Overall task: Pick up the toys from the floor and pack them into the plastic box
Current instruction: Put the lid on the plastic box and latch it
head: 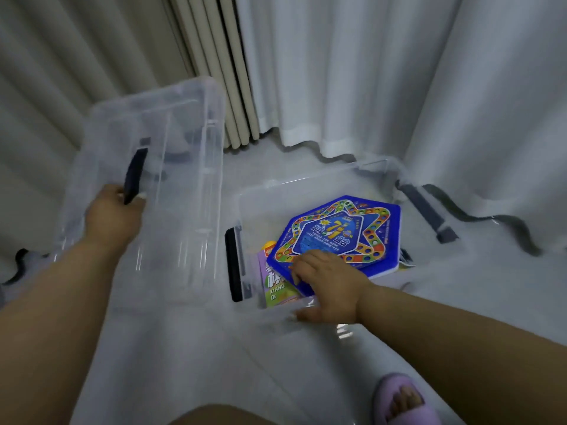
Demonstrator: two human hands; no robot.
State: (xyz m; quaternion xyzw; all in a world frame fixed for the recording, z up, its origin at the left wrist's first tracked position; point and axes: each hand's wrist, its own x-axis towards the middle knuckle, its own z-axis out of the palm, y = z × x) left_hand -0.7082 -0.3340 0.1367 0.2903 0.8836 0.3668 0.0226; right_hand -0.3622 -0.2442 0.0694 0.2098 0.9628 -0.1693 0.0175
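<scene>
Head view. A clear plastic box [306, 191] stands open on the pale floor [190, 348], right of centre, before white curtains [368, 72]. Its dark latch [233, 265] hangs at the left end wall; a second, grey latch [426, 210] shows at the far right end.

Inside the box lies a blue six-sided game board [343, 234], tilted, its printed face up, showing a star-shaped track of coloured spots. Beneath its near left corner a green and purple game package [276, 286] lies partly covered, with a small yellow and orange item [268, 245] just beyond it; what that item is cannot be told.

The right hand [328, 283] reaches over the near wall of the box. Its fingers rest on the near corner of the game board and curl at its edge; the thumb lies along the near rim of the box. Whether the fingers truly clamp the board or only press on it cannot be told.

The left hand [113, 216] holds the clear lid [153, 185] clear of the floor, to the left of the box and apart from it. The fingers are wrapped round the lid's near edge beside its dark handle [135, 176], the thumb lying across the top.

A foot in a lilac slipper [402, 400] stands on the floor at the lower right. A grey strap [491, 219] trails under the curtain hem to the right of the box.
</scene>
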